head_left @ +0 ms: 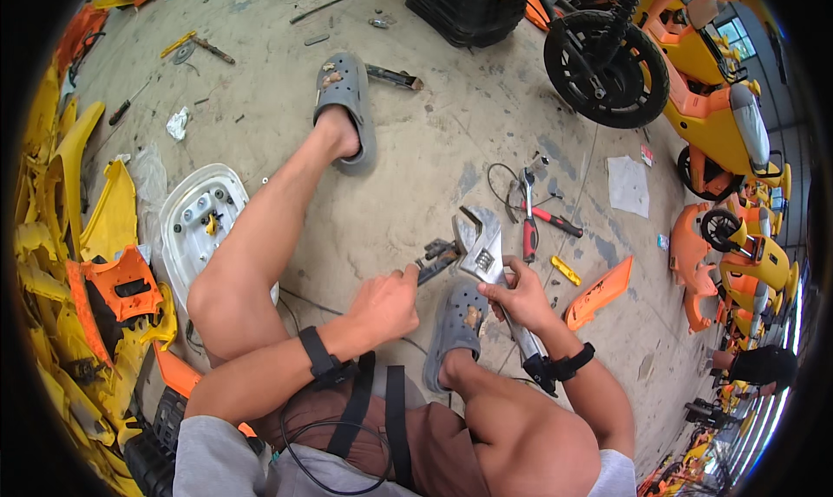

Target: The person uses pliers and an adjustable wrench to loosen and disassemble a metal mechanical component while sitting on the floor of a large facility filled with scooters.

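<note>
My left hand (382, 304) is closed around a dark, narrow metal part (439, 259), its far end pointing up and right. My right hand (523, 296) grips the handle of a big silver adjustable wrench (475, 247). The wrench head is up against the end of the dark part; whether the jaws close on it I cannot tell. Just beyond lie a ratchet wrench (528, 211) and a red-and-black handled tool (558, 222). A small yellow tool (566, 270) is on the floor right of my right hand.
A white tray-like shell (227, 178) with bolts sits by my left leg. Yellow and orange panels (113, 206) pile up at the left. An orange piece (600, 291) lies right. Yellow scooters (707, 107) and a black crate (464, 11) stand farther off. Another person (764, 367) is at far right.
</note>
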`<move>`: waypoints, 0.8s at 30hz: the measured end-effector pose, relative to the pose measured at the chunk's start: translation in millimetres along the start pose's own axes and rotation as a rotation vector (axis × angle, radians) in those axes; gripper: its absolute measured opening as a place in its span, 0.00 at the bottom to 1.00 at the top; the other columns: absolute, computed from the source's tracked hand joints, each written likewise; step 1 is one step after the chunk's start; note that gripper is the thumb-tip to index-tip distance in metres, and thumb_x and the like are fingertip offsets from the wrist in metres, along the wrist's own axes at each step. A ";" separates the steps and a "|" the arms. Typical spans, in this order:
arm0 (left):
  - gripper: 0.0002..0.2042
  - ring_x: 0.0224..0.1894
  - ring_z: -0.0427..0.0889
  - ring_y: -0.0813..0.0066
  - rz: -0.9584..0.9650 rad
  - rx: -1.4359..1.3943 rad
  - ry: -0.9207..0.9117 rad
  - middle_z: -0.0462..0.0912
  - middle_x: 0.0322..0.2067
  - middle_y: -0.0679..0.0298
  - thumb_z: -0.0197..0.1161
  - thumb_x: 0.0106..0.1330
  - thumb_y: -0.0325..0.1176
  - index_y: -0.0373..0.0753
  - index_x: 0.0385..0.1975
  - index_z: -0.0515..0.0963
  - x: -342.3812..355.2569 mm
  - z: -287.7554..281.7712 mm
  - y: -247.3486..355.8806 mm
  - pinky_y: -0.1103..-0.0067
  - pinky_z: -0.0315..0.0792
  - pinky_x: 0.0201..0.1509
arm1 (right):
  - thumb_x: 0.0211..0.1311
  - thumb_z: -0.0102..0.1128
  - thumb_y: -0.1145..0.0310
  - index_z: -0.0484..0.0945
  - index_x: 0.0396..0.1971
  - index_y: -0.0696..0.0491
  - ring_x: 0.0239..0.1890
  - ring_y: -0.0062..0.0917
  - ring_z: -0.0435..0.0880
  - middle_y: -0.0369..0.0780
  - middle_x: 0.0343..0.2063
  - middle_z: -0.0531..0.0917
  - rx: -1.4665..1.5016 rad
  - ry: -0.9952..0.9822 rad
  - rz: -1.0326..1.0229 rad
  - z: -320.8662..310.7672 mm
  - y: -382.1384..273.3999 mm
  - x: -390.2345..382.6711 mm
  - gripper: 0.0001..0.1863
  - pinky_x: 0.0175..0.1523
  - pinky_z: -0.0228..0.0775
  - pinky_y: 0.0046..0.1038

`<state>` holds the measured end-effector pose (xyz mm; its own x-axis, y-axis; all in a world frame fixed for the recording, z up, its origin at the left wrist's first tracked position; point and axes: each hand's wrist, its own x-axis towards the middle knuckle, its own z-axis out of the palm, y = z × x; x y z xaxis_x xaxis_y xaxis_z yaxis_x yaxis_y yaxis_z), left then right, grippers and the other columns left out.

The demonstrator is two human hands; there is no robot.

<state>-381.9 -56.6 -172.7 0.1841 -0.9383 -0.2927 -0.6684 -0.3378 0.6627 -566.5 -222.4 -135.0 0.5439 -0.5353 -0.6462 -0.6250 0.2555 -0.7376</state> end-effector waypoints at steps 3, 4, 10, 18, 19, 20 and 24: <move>0.16 0.31 0.81 0.40 -0.020 -0.038 -0.016 0.79 0.29 0.40 0.56 0.51 0.24 0.25 0.40 0.68 -1.0 -4.9 1.0 0.57 0.76 0.37 | 0.56 0.69 0.73 0.66 0.51 0.63 0.16 0.14 0.75 0.40 0.25 0.83 -0.055 0.093 -0.014 5.0 4.1 -12.3 0.26 0.18 0.62 0.19; 0.16 0.32 0.81 0.40 -0.026 -0.050 -0.019 0.79 0.30 0.39 0.56 0.51 0.25 0.25 0.40 0.68 -0.9 -5.4 0.8 0.57 0.76 0.38 | 0.55 0.70 0.73 0.67 0.51 0.63 0.17 0.14 0.75 0.40 0.26 0.83 -0.079 0.118 -0.026 5.5 9.9 -16.9 0.26 0.19 0.63 0.19; 0.15 0.32 0.79 0.39 -0.030 -0.187 0.034 0.79 0.29 0.38 0.55 0.53 0.25 0.24 0.40 0.67 1.2 -4.8 -4.2 0.56 0.74 0.39 | 0.54 0.69 0.76 0.69 0.46 0.62 0.15 0.12 0.71 0.35 0.21 0.79 -0.164 0.308 -0.183 12.3 42.8 -31.9 0.22 0.18 0.61 0.19; 0.10 0.32 0.76 0.36 -0.020 -0.242 0.057 0.77 0.29 0.38 0.54 0.60 0.27 0.28 0.37 0.65 -1.9 -2.9 1.1 0.54 0.69 0.38 | 0.53 0.71 0.73 0.70 0.52 0.64 0.19 0.13 0.75 0.38 0.25 0.84 -0.127 0.274 -0.046 12.6 43.5 -43.6 0.28 0.21 0.63 0.20; 0.10 0.32 0.76 0.36 -0.016 -0.241 0.059 0.77 0.29 0.38 0.54 0.60 0.27 0.28 0.37 0.65 -2.2 -3.3 1.3 0.54 0.69 0.37 | 0.53 0.71 0.73 0.70 0.53 0.63 0.18 0.13 0.75 0.38 0.24 0.84 -0.134 0.275 -0.047 13.3 43.7 -43.5 0.28 0.20 0.63 0.20; 0.11 0.31 0.77 0.36 -0.007 -0.225 0.066 0.77 0.29 0.38 0.54 0.58 0.26 0.27 0.37 0.65 -2.3 -3.5 1.2 0.54 0.71 0.37 | 0.53 0.71 0.72 0.70 0.53 0.63 0.17 0.13 0.74 0.38 0.24 0.84 -0.140 0.275 -0.048 14.7 43.7 -43.1 0.29 0.20 0.63 0.20; 0.13 0.30 0.79 0.37 0.030 -0.151 0.083 0.77 0.29 0.38 0.55 0.55 0.25 0.26 0.39 0.66 -3.4 -4.4 -0.2 0.55 0.74 0.37 | 0.55 0.70 0.71 0.69 0.55 0.62 0.14 0.14 0.72 0.36 0.22 0.81 -0.049 0.228 0.000 18.7 39.1 -43.9 0.29 0.17 0.60 0.20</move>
<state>-379.2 -53.7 -168.8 0.2286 -0.9490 -0.2172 -0.5598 -0.3107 0.7682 -604.4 -173.9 -139.1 0.4065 -0.7050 -0.5812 -0.6544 0.2194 -0.7237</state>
